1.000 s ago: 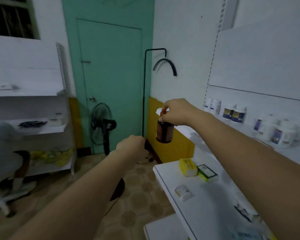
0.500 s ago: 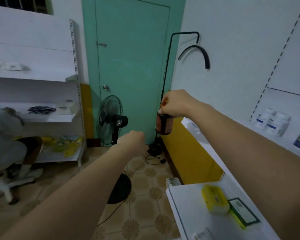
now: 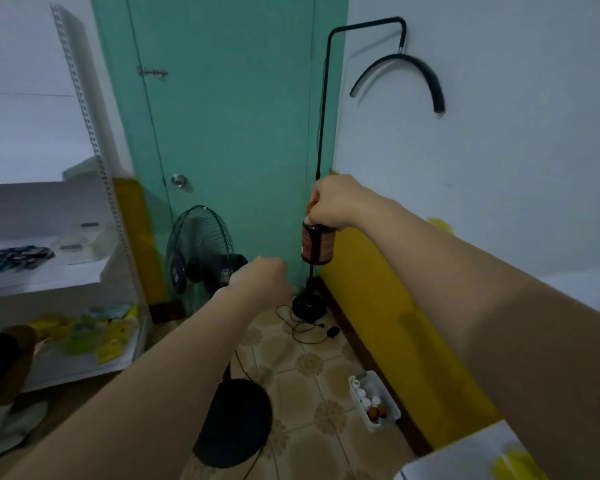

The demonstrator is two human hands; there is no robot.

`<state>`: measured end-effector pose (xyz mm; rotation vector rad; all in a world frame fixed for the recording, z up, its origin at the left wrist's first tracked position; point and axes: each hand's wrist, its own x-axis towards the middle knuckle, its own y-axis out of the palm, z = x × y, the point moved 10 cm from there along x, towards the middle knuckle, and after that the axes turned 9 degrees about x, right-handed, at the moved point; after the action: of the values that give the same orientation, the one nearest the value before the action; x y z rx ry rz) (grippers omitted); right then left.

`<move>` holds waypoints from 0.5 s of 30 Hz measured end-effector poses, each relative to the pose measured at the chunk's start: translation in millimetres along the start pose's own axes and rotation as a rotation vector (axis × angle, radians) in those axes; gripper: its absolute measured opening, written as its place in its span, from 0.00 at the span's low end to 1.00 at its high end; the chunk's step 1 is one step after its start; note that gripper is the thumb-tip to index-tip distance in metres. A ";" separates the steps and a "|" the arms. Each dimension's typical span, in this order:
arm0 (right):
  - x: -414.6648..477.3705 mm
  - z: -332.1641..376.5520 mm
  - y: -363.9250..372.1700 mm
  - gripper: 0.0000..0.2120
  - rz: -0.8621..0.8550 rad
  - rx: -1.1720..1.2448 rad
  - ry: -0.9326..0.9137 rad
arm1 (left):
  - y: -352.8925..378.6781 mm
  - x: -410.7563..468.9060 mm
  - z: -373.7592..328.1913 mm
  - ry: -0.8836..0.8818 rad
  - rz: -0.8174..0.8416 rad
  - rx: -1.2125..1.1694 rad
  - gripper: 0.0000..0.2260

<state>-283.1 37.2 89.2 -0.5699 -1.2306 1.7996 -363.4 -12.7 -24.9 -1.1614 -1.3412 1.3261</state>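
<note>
Beige patterned tile floor [image 3: 305, 386], lower centre: black round fan base [image 3: 232, 422], black lamp-stand foot [image 3: 309, 306], white plastic basket [image 3: 380, 425] of small bottles, lower right. White shelf [image 3: 66, 273], left: dark bundle [image 3: 14, 258].

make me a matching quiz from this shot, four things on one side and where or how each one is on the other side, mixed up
Things:
1. brown bottle
2. standing fan
3. white tray
4. left hand

Place or state:
a. on the floor tiles by the yellow wall
b. gripped at its top by the right hand
c. curled into a fist
d. in front of the teal door

Pairs: 1-b, 2-d, 3-a, 4-c
</note>
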 end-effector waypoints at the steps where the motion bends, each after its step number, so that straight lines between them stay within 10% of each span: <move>1: 17.5 -2.8 2.4 0.05 0.002 -0.015 0.015 | -0.7 19.0 6.8 0.003 -0.003 -0.005 0.10; 15: 261.2 -116.6 37.0 0.06 0.013 -0.095 0.158 | 54.0 290.8 30.9 0.085 0.091 -0.077 0.11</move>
<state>-347.4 312.6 32.5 -0.7605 -1.2108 1.6790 -439.0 268.6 -85.0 -1.3301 -1.3007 1.2841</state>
